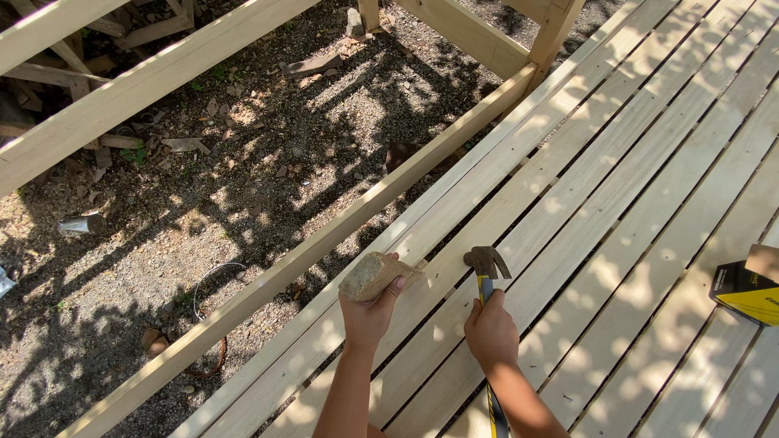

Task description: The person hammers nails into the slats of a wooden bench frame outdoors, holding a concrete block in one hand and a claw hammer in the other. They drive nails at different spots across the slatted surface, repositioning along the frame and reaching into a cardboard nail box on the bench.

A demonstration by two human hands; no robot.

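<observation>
Both raised: left hand [369, 312] on wood block [376, 274], right hand [490, 331] on hammer [485, 272].

From where I look down, my left hand [369, 312] holds a rough tan stone block [375, 274] over the pale slatted wooden deck [617, 203], and just to its right my right hand [490, 331] grips a yellow-handled steel claw hammer [485, 268] whose head rests on a slat. A yellow and black cardboard box [746, 294] lies on the deck far to the right. Left of the deck and below it lies gravelly dirt ground [243, 186], with a long pale timber rail [146, 81] crossing above it.
</observation>
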